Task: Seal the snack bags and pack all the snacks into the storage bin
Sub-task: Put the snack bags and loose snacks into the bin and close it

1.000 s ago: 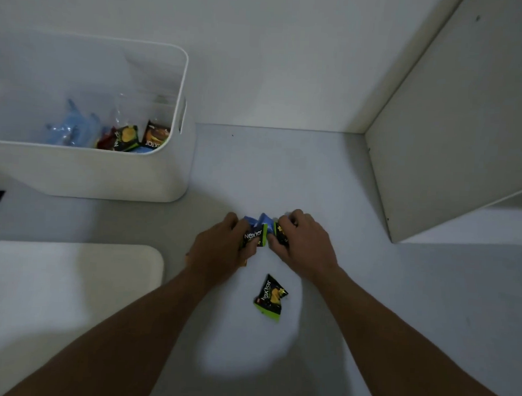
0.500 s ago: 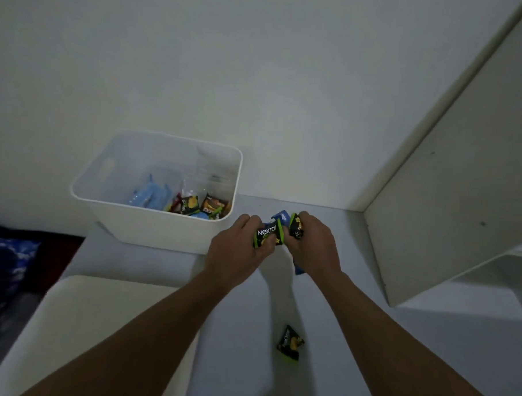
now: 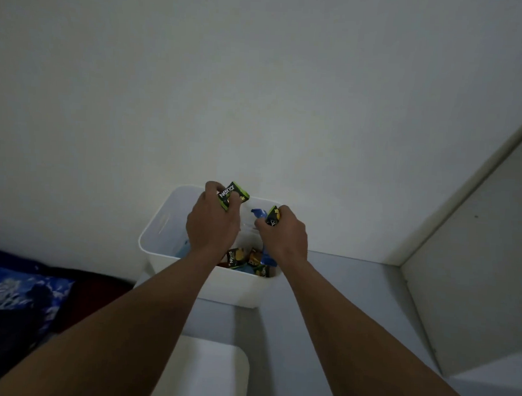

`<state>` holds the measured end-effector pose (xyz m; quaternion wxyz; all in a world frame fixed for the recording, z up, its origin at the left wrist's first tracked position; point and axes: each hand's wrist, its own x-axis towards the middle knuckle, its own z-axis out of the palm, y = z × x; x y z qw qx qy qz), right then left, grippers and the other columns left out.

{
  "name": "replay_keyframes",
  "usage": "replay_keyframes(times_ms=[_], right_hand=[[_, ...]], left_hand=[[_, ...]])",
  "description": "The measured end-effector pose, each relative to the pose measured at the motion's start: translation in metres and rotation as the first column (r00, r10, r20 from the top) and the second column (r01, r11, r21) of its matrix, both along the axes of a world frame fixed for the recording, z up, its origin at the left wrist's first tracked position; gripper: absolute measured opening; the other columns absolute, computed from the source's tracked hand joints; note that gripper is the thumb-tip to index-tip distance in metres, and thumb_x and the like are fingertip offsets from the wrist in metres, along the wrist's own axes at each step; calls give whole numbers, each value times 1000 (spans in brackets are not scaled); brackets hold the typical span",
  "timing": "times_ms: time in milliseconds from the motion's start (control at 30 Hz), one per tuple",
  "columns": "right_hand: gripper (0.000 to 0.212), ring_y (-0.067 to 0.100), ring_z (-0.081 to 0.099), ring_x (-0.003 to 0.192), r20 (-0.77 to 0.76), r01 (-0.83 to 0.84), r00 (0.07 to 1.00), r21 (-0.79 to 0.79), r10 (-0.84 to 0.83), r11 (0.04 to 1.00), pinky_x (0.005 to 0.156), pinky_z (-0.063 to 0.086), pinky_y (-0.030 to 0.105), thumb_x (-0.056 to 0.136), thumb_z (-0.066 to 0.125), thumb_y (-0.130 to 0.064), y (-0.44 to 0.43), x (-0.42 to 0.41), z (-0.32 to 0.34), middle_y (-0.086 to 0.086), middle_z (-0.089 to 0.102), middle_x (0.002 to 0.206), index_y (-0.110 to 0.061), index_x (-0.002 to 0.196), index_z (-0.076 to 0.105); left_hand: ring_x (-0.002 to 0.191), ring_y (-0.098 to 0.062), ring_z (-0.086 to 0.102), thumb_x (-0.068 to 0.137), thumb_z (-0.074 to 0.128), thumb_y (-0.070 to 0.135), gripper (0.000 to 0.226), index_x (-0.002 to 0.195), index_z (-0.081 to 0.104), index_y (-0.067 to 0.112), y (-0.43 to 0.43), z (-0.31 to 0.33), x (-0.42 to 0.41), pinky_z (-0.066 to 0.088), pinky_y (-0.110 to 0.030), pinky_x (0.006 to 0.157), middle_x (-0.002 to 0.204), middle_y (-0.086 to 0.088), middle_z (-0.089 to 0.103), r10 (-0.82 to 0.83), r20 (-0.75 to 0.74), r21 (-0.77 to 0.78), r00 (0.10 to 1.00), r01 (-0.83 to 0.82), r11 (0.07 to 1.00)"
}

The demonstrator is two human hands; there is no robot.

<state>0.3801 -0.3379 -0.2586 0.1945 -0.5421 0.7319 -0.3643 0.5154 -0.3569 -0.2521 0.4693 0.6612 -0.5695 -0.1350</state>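
Most of the frame is a plain pale wall (image 3: 259, 78), dim and bare, filling everything above the centre. Below it, a grey tabletop (image 3: 354, 291) runs across the lower right, and a white side panel (image 3: 474, 282) rises along the right edge. My two forearms reach up from the bottom corners and meet at the centre. There sits the white storage bin (image 3: 235, 289), pushed back against the wall, its open top facing me. A flat white board (image 3: 216, 375) lies at bottom centre, and blue patterned cloth (image 3: 19, 289) shows at lower left. Both hands hover over the bin's mouth, I judge so that what they carry falls straight inside. My left hand (image 3: 212, 222), just left of centre, has its fingers curled around a black-and-green Nextar packet (image 3: 233, 194), held above the bin's far rim. My right hand (image 3: 285, 237), just right of centre, is clenched on a second black-and-green packet (image 3: 274, 218) together with a blue wrapper (image 3: 259, 213). Neither hand has let go. Smaller snack packets (image 3: 236, 256) already lie in the bin's near right corner, between my wrists. Whether any of them is sealed, I cannot tell.
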Motion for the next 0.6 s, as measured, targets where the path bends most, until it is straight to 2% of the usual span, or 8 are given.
replay_keyframes(times_ms=[100,167,233,300,367,467,600], right_hand=[[36,22,62,81,120,-23,992,15,21,1000,61,46,31,83,66,-47,-9,9,-6,3,64,88,-14,93,57],[42,20,61,93,226,-52,973,58,38,997,62,44,24,85,65,-52,-10,9,-5,2,63,102,-17,106,57],[49,20,59,107,234,-88,970,110,61,990,72,41,24,90,57,-56,-10,4,-3,3,60,118,-20,123,55],[42,19,58,111,197,-84,978,101,63,991,82,38,25,96,49,-48,-7,-5,2,3,62,124,-18,126,57],[32,16,57,104,190,-36,981,68,23,997,82,37,25,100,45,-37,5,-17,6,2,64,121,-16,119,61],[32,18,58,108,138,7,990,74,-17,997,83,38,25,100,46,-31,38,-43,-5,5,63,123,-14,123,59],[38,23,57,115,29,20,999,183,-26,983,89,38,25,101,48,-33,98,-82,-51,12,57,131,-14,133,52]], left_hand=[[93,-25,60,94,46,49,34,111,59,23,-12,-4,-1,46,-36,77,105,-3,63,11,3,68,1000,-11,998],[102,-25,59,94,44,55,44,112,64,21,-16,-13,-3,46,-36,84,112,-5,61,-27,-54,153,998,35,988],[114,-26,56,94,40,59,52,118,67,21,-14,-22,-2,46,-44,99,124,-6,63,-64,-68,205,996,76,976],[120,-28,53,99,37,52,50,125,65,19,-5,-27,-4,42,-45,105,130,-5,63,-100,9,190,995,97,977],[119,-28,54,102,37,41,45,127,63,14,8,-30,-11,40,-42,104,130,-8,63,-191,121,118,974,177,977],[121,-27,55,103,35,40,47,131,60,11,32,-39,-32,40,-41,106,133,-9,62,-375,298,98,878,363,927],[122,-36,55,99,28,45,62,137,54,4,59,-59,-64,44,-45,102,134,-19,59,-543,512,203,665,520,829]])
